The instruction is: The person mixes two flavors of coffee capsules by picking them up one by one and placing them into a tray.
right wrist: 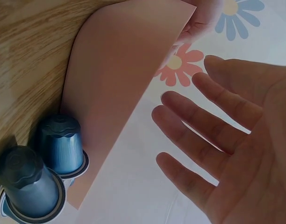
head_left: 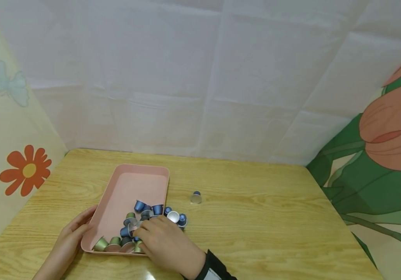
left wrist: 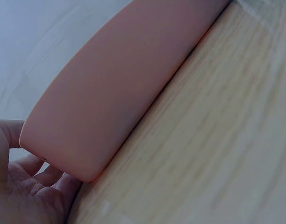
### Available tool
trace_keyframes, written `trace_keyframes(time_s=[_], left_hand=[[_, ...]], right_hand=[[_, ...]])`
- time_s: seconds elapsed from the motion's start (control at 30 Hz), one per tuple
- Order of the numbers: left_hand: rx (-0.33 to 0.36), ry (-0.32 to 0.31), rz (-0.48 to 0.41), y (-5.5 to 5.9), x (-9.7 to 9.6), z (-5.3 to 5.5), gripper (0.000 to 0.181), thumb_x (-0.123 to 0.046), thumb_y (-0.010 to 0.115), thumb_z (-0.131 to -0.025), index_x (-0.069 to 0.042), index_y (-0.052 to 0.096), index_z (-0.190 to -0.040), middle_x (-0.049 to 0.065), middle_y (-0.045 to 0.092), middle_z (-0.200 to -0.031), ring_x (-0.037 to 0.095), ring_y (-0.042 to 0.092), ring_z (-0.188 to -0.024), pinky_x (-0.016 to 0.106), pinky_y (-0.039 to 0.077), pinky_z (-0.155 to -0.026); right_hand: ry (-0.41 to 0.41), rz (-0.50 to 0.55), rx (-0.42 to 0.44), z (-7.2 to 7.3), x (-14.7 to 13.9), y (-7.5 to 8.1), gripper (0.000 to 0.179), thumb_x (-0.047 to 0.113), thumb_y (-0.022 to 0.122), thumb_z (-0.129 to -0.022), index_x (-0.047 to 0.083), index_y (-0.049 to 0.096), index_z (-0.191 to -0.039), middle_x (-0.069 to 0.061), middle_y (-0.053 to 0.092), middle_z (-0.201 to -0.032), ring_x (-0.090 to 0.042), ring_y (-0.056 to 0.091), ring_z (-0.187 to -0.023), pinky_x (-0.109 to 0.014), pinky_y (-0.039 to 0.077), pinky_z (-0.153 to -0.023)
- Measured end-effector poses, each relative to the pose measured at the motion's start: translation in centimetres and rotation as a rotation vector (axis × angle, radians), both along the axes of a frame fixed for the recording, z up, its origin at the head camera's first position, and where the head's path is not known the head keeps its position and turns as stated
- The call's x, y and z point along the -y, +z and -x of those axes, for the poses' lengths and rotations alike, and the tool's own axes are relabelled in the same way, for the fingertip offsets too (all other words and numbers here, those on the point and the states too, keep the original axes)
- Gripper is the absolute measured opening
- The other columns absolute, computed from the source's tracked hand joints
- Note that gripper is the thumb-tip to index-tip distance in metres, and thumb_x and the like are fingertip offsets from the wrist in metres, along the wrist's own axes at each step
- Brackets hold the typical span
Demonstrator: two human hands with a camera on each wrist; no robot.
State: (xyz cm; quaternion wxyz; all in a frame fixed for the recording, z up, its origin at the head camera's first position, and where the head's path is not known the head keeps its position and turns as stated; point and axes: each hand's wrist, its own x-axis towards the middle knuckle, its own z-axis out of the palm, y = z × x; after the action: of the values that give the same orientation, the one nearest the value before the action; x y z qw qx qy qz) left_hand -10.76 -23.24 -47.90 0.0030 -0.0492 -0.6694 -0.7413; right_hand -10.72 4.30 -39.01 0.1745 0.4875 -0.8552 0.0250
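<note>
A pink tray [head_left: 123, 194] lies on the table, with several coffee capsules [head_left: 100, 244] in its near part, blue, green and dark. My left hand [head_left: 69, 236] grips the tray's left side, thumb at the rim and fingers against the outer wall in the left wrist view. Over the tray's near right edge is my right hand [head_left: 167, 245]. In the right wrist view the right hand's fingers [right wrist: 194, 116] are spread and slightly bent, with nothing held between them. In the head view this hand hides some of the capsules beneath it.
Just outside the tray's right wall, several capsules [head_left: 173, 216] stand or lie on the wooden table [head_left: 256, 217]. A single capsule [head_left: 196, 197] sits farther right. White cloth [head_left: 186, 77] hangs behind the table, and printed flower panels [head_left: 28, 171] flank it.
</note>
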Motion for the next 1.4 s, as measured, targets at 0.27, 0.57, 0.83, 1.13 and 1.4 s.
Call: trace_keyframes(time_s=[0.27, 0.57, 0.83, 1.13, 1.4], left_hand=[[0.026, 0.011, 0.001, -0.1, -0.5, 0.1, 0.045, -0.008, 0.046, -0.097, -0.007, 0.041, -0.142, -0.038, 0.054, -0.115, -0.021, 0.046, -0.106, 0.0, 0.043, -0.081], [0.023, 0.015, 0.022, 0.0, -0.8, 0.1, 0.049, -0.009, 0.046, -0.097, 0.003, 0.035, -0.143, -0.038, 0.053, -0.115, -0.021, 0.046, -0.106, -0.001, 0.043, -0.082], [0.054, 0.029, 0.063, 0.5, -0.6, 0.0, 0.054, -0.015, 0.048, -0.097, 0.006, 0.031, -0.144, -0.04, 0.051, -0.114, -0.023, 0.044, -0.105, -0.002, 0.041, -0.082], [0.079, 0.036, 0.074, 0.7, -0.4, 0.1, 0.055, -0.016, 0.048, -0.096, 0.006, 0.03, -0.144, -0.04, 0.051, -0.113, -0.024, 0.043, -0.104, -0.002, 0.041, -0.082], [0.062, 0.049, 0.067, 0.5, -0.3, 0.0, 0.054, -0.013, 0.047, -0.097, 0.008, 0.029, -0.143, -0.04, 0.051, -0.113, -0.023, 0.044, -0.105, -0.002, 0.041, -0.081]], right_hand=[[0.006, -0.007, 0.022, -0.2, -0.3, 0.0, 0.013, 0.023, 0.057, -0.089, 0.021, 0.069, -0.096, 0.01, 0.067, -0.092, -0.005, 0.056, -0.083, -0.023, 0.051, -0.081], [0.06, -0.006, -0.033, -0.7, -1.7, 0.6, 0.01, 0.019, 0.056, -0.089, 0.02, 0.065, -0.092, 0.011, 0.063, -0.087, -0.003, 0.053, -0.082, -0.021, 0.051, -0.076], [-0.055, -0.048, -0.115, 0.3, -3.9, 0.3, 0.018, 0.03, 0.06, -0.087, 0.023, 0.067, -0.103, 0.009, 0.069, -0.102, -0.009, 0.06, -0.096, -0.027, 0.053, -0.087], [-0.085, 0.013, -0.073, 0.8, -6.3, -0.7, 0.019, 0.026, 0.065, -0.082, 0.02, 0.068, -0.1, 0.006, 0.068, -0.098, -0.01, 0.06, -0.095, -0.031, 0.052, -0.087], [-0.15, -0.019, 0.029, 1.6, -7.5, -1.5, 0.025, 0.031, 0.065, -0.084, 0.02, 0.067, -0.106, 0.003, 0.069, -0.105, -0.012, 0.06, -0.098, -0.035, 0.053, -0.087]])
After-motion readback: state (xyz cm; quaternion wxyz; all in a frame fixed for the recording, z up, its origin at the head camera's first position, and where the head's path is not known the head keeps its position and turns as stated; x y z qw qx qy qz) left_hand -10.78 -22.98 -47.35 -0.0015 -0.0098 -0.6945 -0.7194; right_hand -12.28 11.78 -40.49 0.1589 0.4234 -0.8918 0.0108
